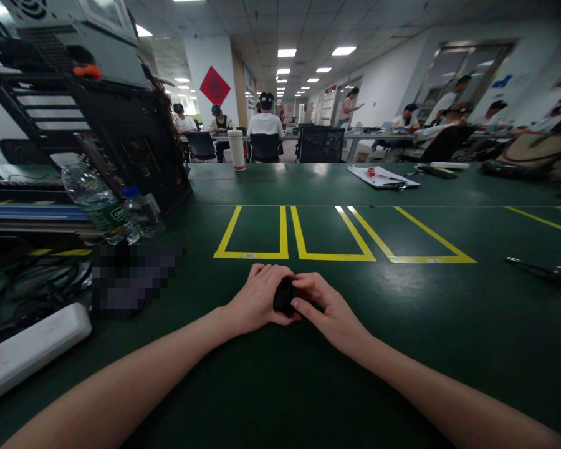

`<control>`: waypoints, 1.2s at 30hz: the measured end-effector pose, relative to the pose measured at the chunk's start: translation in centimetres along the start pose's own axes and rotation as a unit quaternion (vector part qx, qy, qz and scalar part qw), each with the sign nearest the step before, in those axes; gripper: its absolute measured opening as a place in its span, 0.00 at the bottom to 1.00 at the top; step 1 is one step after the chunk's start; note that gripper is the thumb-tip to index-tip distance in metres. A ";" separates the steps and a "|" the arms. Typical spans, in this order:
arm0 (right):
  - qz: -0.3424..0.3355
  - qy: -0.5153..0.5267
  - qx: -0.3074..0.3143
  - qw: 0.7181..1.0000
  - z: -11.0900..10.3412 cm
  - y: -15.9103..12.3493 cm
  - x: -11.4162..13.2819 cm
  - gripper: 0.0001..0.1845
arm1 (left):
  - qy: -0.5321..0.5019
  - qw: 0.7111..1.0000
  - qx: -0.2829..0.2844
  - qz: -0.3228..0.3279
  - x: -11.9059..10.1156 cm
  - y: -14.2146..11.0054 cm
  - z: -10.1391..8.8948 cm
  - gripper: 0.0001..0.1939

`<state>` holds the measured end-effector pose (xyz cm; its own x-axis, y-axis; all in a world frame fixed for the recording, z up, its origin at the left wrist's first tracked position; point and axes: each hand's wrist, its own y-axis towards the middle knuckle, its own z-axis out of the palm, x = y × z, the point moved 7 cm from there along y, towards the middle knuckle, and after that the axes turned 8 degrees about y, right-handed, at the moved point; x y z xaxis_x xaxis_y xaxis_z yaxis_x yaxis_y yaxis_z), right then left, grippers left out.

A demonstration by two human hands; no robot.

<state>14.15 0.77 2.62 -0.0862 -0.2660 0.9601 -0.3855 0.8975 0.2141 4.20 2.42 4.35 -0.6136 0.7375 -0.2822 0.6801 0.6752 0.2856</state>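
Observation:
Between my two hands is a small black boxy object (284,296), just above or on the green table; its exact kind does not show. My left hand (260,298) wraps round its left side, with the thumb underneath and the fingers over the top. From the right, my right hand (325,304) grips it with thumb and fingertips at its edge. Fingers cover much of the object. Ahead of the hands, yellow tape frames (337,256) mark the green table top (299,386).
At left are a white power strip (32,349), tangled black cables, plastic bottles (98,199) and a computer case (121,137). A white cup (236,149) and a clipboard (382,177) stand farther back. A screwdriver-like tool (545,269) lies at right. Several people sit beyond.

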 end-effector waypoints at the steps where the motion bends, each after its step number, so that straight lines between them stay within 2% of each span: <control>1: 0.003 0.001 -0.001 1.000 0.0 0.1 -0.1 0.09 | 0.002 1.000 -0.001 0.001 0.0 0.0 0.0 0.26; 5: 0.021 -0.005 -0.001 1.000 -0.1 0.2 -0.6 0.14 | 0.008 1.000 -0.005 -0.001 0.1 0.0 0.2 0.27; 8: 0.009 -0.035 0.007 0.999 -0.1 0.2 -0.4 0.17 | 0.004 1.000 -0.006 -0.004 0.1 0.0 0.2 0.27; 13: -0.016 -0.064 0.023 0.998 0.1 -0.1 0.0 0.15 | 0.005 1.000 -0.002 -0.005 0.1 0.0 0.2 0.27; 19: -0.009 -0.031 0.006 0.999 -0.1 0.0 -0.4 0.10 | 0.005 1.000 -0.001 -0.005 0.2 0.0 0.2 0.25; 25: 0.030 -0.002 0.012 0.999 -0.1 0.2 -0.7 0.17 | -0.001 1.000 -0.005 -0.004 0.0 -0.1 0.1 0.27; 31: -0.008 -0.053 0.014 0.998 0.0 -0.2 0.0 0.15 | -0.002 1.000 0.004 -0.001 0.0 -0.1 0.1 0.26; 36: -0.008 -0.024 0.004 1.000 0.0 -0.1 -0.4 0.11 | 0.002 1.000 -0.007 -0.003 0.0 0.1 0.1 0.25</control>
<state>14.21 0.80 2.23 -0.1236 -0.2968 0.9469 -0.3947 0.8902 0.2275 4.26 2.48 4.27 -0.6197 0.7329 -0.2806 0.6702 0.6803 0.2967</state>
